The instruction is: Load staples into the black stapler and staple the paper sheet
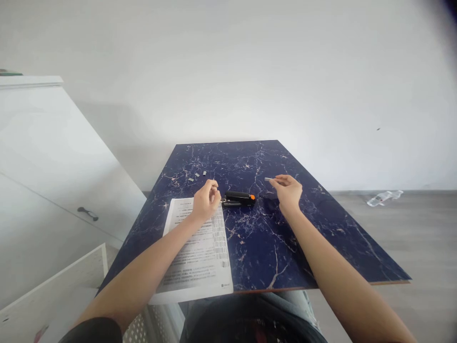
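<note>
A black stapler (237,198) with an orange end lies on its side in the middle of the dark blue marbled table (257,257). Just left of it, over the top of a printed sheet stack (193,267), my left hand (206,201) is closed with its fingertips together; whatever they hold, if anything, is hidden. To the right of the stapler, my right hand (290,194) pinches a small silvery staple strip (267,179) between thumb and fingers, above the table. Three small pale pieces, one a staple strip (204,173), lie beyond my left hand.
A white cabinet (60,157) with a dark handle (87,214) stands at the left. The white wall (228,71) rises behind the table. On the floor at the right lies a clear plastic object (383,198). The printed pages overhang the table's front edge.
</note>
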Tool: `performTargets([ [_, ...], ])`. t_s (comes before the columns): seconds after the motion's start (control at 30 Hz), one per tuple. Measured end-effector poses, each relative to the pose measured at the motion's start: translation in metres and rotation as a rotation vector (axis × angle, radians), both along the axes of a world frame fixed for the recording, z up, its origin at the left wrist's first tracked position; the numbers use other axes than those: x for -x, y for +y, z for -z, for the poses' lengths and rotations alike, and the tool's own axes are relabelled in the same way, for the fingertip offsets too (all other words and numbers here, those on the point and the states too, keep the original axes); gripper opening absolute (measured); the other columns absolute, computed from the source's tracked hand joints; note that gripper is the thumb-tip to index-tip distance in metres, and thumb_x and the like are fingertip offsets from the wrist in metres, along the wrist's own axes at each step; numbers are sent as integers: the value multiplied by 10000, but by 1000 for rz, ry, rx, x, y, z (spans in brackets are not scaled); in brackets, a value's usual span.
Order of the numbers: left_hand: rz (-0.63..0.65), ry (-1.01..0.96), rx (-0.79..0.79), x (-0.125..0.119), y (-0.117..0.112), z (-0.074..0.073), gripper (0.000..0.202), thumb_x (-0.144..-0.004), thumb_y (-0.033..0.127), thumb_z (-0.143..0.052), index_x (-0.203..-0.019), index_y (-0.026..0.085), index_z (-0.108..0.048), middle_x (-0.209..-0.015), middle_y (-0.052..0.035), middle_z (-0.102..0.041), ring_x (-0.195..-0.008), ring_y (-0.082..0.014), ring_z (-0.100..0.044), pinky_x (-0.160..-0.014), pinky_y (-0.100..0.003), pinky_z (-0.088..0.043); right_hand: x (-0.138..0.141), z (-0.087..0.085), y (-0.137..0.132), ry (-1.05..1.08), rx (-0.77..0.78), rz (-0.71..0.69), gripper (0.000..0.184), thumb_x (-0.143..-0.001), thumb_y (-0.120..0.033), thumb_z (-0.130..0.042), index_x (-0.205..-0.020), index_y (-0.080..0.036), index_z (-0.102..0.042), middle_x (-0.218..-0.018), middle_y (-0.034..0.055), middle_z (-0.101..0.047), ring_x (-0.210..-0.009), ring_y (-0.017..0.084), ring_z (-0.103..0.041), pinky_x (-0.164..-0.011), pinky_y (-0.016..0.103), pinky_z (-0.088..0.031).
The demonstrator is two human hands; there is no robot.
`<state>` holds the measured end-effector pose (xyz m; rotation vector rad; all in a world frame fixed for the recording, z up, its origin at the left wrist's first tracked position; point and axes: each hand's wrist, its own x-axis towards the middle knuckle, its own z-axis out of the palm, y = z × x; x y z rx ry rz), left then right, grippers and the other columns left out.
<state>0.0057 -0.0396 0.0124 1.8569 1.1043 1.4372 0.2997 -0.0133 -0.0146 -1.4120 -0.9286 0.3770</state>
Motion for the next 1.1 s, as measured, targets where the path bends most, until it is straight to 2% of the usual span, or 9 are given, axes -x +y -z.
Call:
performTargets([
  [0.17,-73,61,-10,1,7,0,200,-728,81,-541,-866,219,-581,-734,6,-513,-620,-152,-419,-614,-259,-299,-39,26,22,31,74,163,266,-564,-254,-813,-799,-165,-725,-767,84,-755,-726,230,-714,-687,331,-571],
  [0.3,-139,142,-2,3,11,4,200,-761,79,-521,-888,227,-566,-736,3,-540,-633,-163,-456,-637,-266,-307,-56,35,31,33,71,241,239,-546,-225,-794,-765,-158,-726,-734,83,-746,-698,235,-713,-680,340,-586],
  [0.43,-170,208,36,4,14,9,184,-789,106,-535,-918,235,-560,-761,5,-580,-611,-157,-497,-631,-266,-321,-65,34,33,81,38,278,245,-547,-218,-781,-777,-151,-730,-727,85,-745,-715,247,-721,-689,350,-599],
  [0.57,-127,144,63,4,16,12,164,-785,133,-570,-909,240,-564,-753,10,-597,-589,-153,-529,-608,-258,-330,-68,31,32,126,27,287,243,-548,-214,-786,-774,-140,-736,-723,97,-746,-697,245,-720,-668,339,-597],
  [0.87,-165,286,79,6,17,12,110,-863,199,-488,-957,239,-530,-829,7,-617,-612,-147,-602,-608,-259,-403,-69,29,31,43,56,300,238,-577,-238,-784,-788,-137,-742,-717,81,-738,-706,249,-717,-696,355,-590],
  [0.93,-179,293,73,6,17,13,104,-870,196,-476,-952,237,-526,-828,8,-618,-609,-143,-606,-618,-262,-415,-63,22,29,-5,6,278,233,-634,-277,-764,-820,-139,-737,-749,85,-737,-732,241,-711,-705,350,-581],
  [1.0,-186,291,72,7,18,14,103,-873,190,-470,-949,236,-521,-827,10,-617,-607,-140,-606,-616,-263,-420,-52,13,24,-113,-46,178,237,-716,-350,-737,-845,-151,-736,-777,79,-732,-744,223,-693,-718,341,-563],
  [1.03,-187,286,72,7,19,14,104,-870,184,-469,-946,235,-518,-829,11,-617,-610,-139,-606,-616,-263,-422,-44,7,20,-171,-61,84,253,-753,-393,-723,-849,-160,-735,-786,72,-728,-737,211,-678,-717,334,-551],
  [1.1,-168,268,77,8,19,15,129,-855,151,-457,-940,232,-512,-823,12,-612,-626,-138,-609,-628,-264,-432,-26,-2,12,-244,-45,-190,310,-797,-477,-703,-861,-175,-735,-782,55,-714,-685,184,-633,-672,312,-519],
])
